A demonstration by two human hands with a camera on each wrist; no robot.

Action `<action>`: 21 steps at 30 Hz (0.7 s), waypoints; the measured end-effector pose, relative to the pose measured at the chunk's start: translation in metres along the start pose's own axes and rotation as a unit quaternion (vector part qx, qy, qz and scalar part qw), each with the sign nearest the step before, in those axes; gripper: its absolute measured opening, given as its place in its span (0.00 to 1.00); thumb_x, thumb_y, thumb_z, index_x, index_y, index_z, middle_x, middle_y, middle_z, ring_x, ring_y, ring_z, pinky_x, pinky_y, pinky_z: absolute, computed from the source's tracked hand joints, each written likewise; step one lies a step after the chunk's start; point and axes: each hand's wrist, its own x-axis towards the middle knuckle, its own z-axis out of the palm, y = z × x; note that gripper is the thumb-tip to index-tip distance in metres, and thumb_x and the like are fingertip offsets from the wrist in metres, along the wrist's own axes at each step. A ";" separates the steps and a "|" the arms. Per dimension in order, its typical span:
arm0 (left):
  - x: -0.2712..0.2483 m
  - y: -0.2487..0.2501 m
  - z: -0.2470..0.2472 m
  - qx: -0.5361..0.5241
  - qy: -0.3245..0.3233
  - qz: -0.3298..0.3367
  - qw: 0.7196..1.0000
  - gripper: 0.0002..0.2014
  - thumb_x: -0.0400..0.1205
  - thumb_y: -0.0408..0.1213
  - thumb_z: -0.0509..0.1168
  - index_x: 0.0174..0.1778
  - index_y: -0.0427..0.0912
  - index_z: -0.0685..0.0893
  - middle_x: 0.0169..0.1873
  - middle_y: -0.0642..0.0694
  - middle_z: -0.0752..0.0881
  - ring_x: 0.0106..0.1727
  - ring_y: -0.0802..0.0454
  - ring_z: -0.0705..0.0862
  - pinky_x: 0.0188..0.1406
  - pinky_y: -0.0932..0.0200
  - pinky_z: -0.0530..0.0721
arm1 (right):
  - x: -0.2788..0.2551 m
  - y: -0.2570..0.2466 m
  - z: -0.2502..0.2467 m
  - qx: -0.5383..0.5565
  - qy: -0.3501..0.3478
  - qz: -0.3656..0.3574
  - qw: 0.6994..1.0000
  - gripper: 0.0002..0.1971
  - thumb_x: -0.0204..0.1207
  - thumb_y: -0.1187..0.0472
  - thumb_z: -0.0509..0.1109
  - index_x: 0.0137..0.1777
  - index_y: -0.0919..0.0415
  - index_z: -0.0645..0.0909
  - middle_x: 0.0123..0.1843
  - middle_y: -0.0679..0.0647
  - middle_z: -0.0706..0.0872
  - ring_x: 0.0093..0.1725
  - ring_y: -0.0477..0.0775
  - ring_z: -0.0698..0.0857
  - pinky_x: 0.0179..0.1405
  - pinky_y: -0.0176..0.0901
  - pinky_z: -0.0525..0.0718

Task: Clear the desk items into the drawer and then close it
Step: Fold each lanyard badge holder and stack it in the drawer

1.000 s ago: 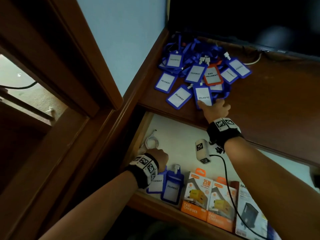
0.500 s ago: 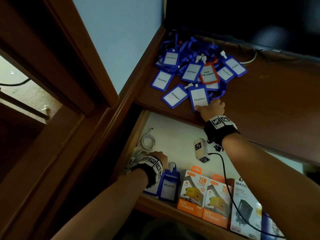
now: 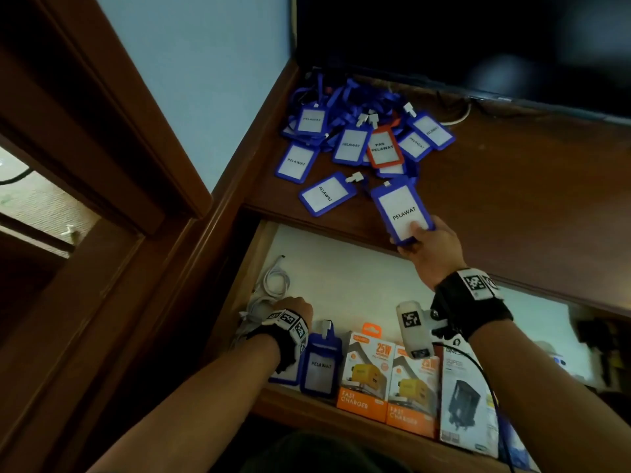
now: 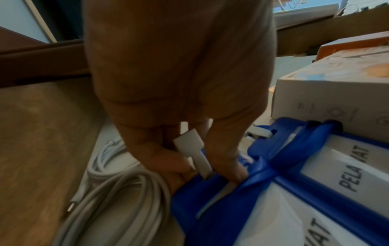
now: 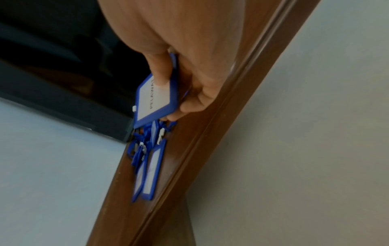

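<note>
Several blue "PELAWAT" badge holders and one orange one [image 3: 384,147] lie piled [image 3: 351,141] on the brown desk [image 3: 519,199] under a dark screen. My right hand [image 3: 413,235] grips one blue badge holder [image 3: 397,206] by its near end at the desk's front edge, thumb on its face [image 5: 155,98]. Below it the drawer [image 3: 341,264] stands open, lined in white. My left hand [image 3: 295,307] is low in the drawer's left corner, its fingers [image 4: 229,166] pinching the white clip [image 4: 192,148] and blue strap of a badge holder [image 4: 242,208] lying there.
A coiled white cable [image 3: 275,285] lies by my left hand. Two orange charger boxes [image 3: 365,377] and a box with a black charger [image 3: 467,401] line the drawer's front. A wooden door frame [image 3: 112,138] stands close on the left.
My right hand has taken hold of the nearest blue badge holder and drawn it off the pile toward the desk edge. My left hand has sunk deeper into the drawer's left corner.
</note>
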 end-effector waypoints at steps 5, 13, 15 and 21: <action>-0.002 -0.001 -0.003 -0.002 -0.014 0.020 1.000 0.09 0.80 0.29 0.64 0.52 0.30 0.85 0.55 0.34 0.86 0.54 0.40 0.86 0.43 0.56 0.79 | -0.031 -0.010 -0.016 0.103 -0.067 -0.017 0.992 0.08 0.83 0.66 0.60 0.60 0.59 0.75 0.52 0.59 0.87 0.41 0.61 0.89 0.36 0.44 0.86; -0.006 -0.001 -0.010 -0.009 -0.007 0.012 1.000 0.17 0.76 0.33 0.70 0.60 0.36 0.78 0.60 0.36 0.81 0.58 0.39 0.83 0.49 0.52 0.80 | -0.058 -0.016 -0.030 0.155 -0.125 -0.051 0.979 0.19 0.65 0.59 0.74 0.56 0.58 0.78 0.54 0.59 0.88 0.45 0.61 0.88 0.42 0.51 0.86; -0.007 0.002 -0.013 -0.007 -0.018 0.001 1.000 0.23 0.75 0.39 0.73 0.64 0.39 0.76 0.63 0.38 0.78 0.62 0.39 0.81 0.54 0.50 0.80 | -0.062 -0.018 -0.034 0.134 -0.139 -0.065 0.979 0.25 0.58 0.54 0.78 0.56 0.58 0.78 0.50 0.58 0.89 0.40 0.61 0.89 0.36 0.47 0.87; -0.022 0.027 -0.073 -0.323 0.119 0.053 0.937 0.17 0.83 0.52 0.61 0.53 0.41 0.81 0.52 0.43 0.84 0.53 0.43 0.84 0.49 0.54 0.78 | -0.073 -0.008 -0.040 0.073 -0.138 -0.069 0.985 0.18 0.65 0.56 0.74 0.53 0.60 0.78 0.47 0.59 0.89 0.38 0.63 0.89 0.30 0.43 0.85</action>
